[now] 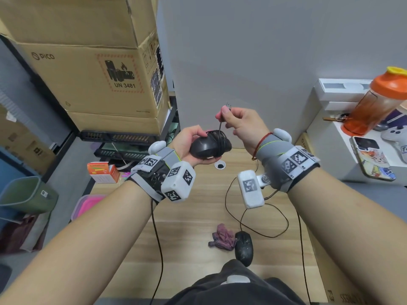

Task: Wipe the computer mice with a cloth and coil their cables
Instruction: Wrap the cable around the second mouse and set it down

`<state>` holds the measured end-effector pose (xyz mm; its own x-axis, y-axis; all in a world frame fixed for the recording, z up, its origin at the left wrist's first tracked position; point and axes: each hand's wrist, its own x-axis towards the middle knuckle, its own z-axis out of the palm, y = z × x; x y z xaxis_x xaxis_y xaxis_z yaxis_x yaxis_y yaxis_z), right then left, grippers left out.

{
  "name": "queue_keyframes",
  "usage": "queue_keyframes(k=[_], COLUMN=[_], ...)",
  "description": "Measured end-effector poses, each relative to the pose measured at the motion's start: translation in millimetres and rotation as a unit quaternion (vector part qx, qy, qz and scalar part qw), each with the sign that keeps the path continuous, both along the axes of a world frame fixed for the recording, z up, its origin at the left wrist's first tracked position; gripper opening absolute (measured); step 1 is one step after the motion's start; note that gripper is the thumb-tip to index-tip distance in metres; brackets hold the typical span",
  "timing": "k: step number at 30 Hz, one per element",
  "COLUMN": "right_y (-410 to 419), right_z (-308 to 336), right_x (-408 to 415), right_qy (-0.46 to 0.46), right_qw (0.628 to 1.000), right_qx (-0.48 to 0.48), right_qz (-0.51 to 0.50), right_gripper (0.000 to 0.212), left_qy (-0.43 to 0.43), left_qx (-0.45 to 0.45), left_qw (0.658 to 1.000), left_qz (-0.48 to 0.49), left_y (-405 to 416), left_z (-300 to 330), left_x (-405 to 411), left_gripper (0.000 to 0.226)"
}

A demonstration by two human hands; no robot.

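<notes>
Black plastic computer mouse w/ its thin black cable wound around the body, held up above the light wood-grain desk. Left hand cups it from below, fingers curled round the shell. Right hand, just right of the held mouse and slightly higher, pinches the cable's free end betw. thumb and forefinger; metal USB plug sticks out above the thumb. Short run of cable drops from the pinch to the wraps, near taut.

Both wrists carry grey straps w/ white marker blocks.

Second black mouse lies on the desk well below the held mouse, nearer the person. Its cable sprawls in loose loops, uncoiled. Crumpled purple cloth sits touching that mouse's left side.

Stacked brown cardboard boxes up-left of the held mouse. Orange-lidded shaker bottle and a phone in a cartoon case on a white surface far right of it.
</notes>
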<state>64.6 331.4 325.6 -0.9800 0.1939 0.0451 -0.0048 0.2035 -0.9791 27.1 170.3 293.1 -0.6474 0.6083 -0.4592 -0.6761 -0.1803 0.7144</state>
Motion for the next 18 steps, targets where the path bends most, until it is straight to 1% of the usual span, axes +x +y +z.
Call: queue_keyframes(k=[1,3,5,7,9,10,12,14,15,16,18], right_y=[1,0,0,-2,-6,-8,-9,-8,-6,-5,-2], right_z=[4,8,9,6,3,0,-4,-5,-6,-6,-6], right_x=[1,3,6,7,8,7,4,3,2,1,-2], right_qy=[0.005,-0.018,-0.064,-0.094,-0.110,-0.116,-0.126,-0.148,-0.163,-0.172,-0.171], right_qw=[1.000,0.995,0.985,0.977,0.980,0.984,0.989,0.987,0.985,0.982,0.981], right_qx=[0.000,-0.016,-0.009,0.016,0.014,0.007,-0.005,-0.016,-0.027,-0.040,-0.047], right_qz=[0.022,0.095,0.161,0.192,0.165,0.133,0.077,0.056,0.057,0.064,0.079], right_gripper=[0.028,0.032,0.035,0.029,0.018,0.025,0.046,0.057,0.056,0.050,0.030], left_qy=[0.016,0.059,0.110,0.131,0.113,0.107,0.103,0.111,0.119,0.129,0.145], left_qx=[-0.007,-0.016,-0.029,-0.039,-0.035,-0.029,-0.026,-0.032,-0.036,-0.040,-0.047], left_qw=[1.000,0.998,0.993,0.989,0.988,0.987,0.984,0.981,0.979,0.977,0.974], left_qz=[0.014,0.034,0.033,0.052,0.102,0.120,0.141,0.153,0.159,0.163,0.168], left_y=[1,2,5,7,9,9,11,12,12,11,10], left_z=[0,1,5,8,9,10,10,9,8,7,4], left_x=[-1,-2,-3,-3,-4,-4,-4,-4,-5,-6,-6], left_gripper=[0.030,0.033,0.026,0.021,0.029,0.033,0.037,0.035,0.033,0.032,0.029])
